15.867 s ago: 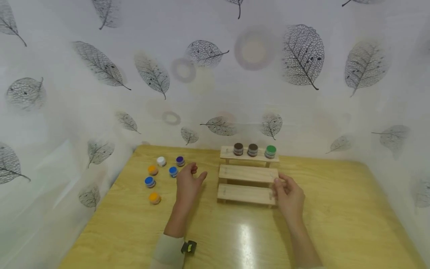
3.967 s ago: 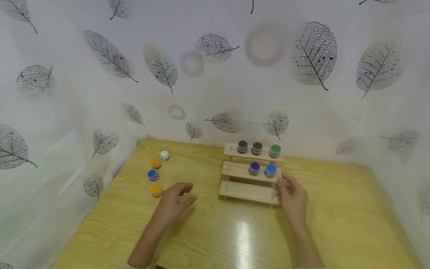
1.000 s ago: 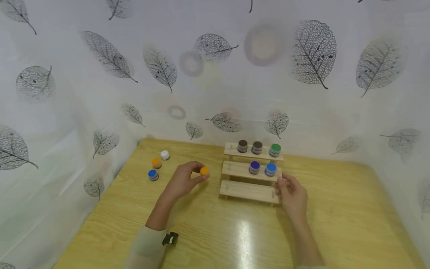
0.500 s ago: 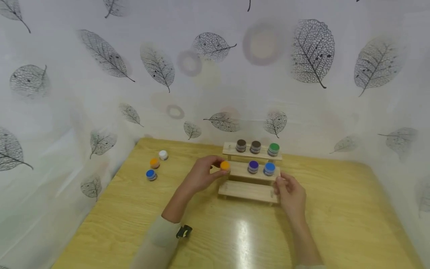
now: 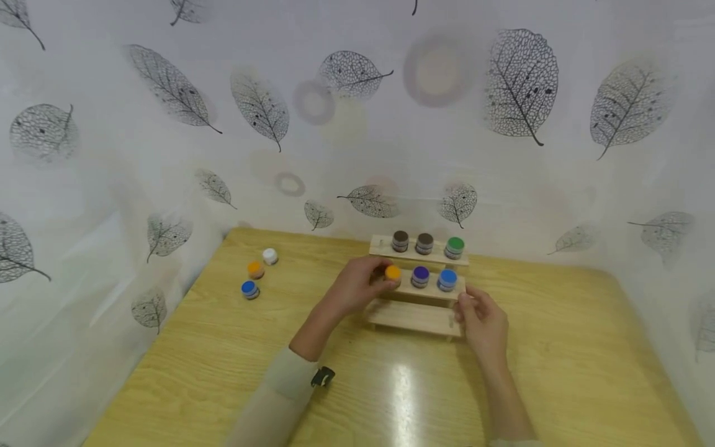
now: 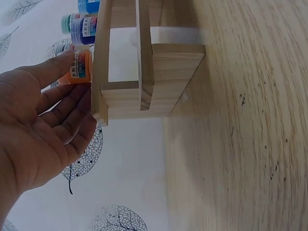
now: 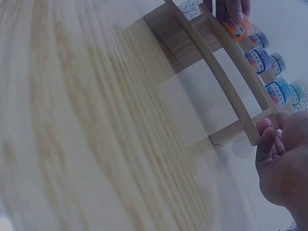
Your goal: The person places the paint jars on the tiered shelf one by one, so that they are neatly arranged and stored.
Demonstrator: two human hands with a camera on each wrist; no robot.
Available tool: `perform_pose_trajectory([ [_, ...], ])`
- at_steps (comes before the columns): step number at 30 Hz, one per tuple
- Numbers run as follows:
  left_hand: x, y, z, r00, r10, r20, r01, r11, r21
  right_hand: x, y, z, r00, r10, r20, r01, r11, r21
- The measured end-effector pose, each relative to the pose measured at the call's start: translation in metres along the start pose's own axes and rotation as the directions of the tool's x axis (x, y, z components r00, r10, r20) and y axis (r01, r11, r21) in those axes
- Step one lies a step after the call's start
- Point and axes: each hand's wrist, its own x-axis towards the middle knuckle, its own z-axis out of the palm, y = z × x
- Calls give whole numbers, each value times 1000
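An orange-lidded paint jar [image 5: 393, 274] stands at the left end of the middle step of a wooden three-step rack [image 5: 413, 315]. My left hand [image 5: 357, 287] pinches it between thumb and fingers; in the left wrist view the orange jar [image 6: 80, 67] touches the step. To its right on that step are a purple-lidded jar [image 5: 420, 276] and a light-blue-lidded jar [image 5: 447, 279]. Along the top step stand two dark-brown-lidded jars [image 5: 400, 241] and a green-lidded jar [image 5: 455, 248]. My right hand [image 5: 485, 323] grips the rack's right end, as the right wrist view of the hand [image 7: 284, 154] shows.
On the wooden table [image 5: 195, 372], at the left, stand a white-lidded jar [image 5: 270, 256], another orange-lidded jar [image 5: 255, 269] and a blue-lidded jar [image 5: 249, 289]. A leaf-patterned cloth [image 5: 357, 143] rises behind the table and along its sides.
Four seconds ago the left hand was empty near the front orange jar. It has since carried that jar rightward onto the rack's middle step. The right hand keeps its hold on the rack.
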Motion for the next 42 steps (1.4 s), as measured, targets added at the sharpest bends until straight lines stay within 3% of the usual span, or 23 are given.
perform_pose_trajectory([
  [13, 5, 1, 6, 999, -33, -23, 35, 997, 64, 0, 2, 2, 1000, -22, 1, 22, 1000, -4],
  [24, 3, -5, 7, 1000, -26, -13, 26, 1000, -4, -2, -3, 3, 1000, -2, 19, 2, 1000, 7],
  [32, -7, -15, 3, 998, -54, -29, 54, 998, 15, -2, 0, 4, 999, 20, 26, -20, 1000, -1],
  [42, -24, -35, -7, 996, -64, -62, 61, 997, -46, 0, 1, 1, 1000, 14, -6, -14, 999, -29],
])
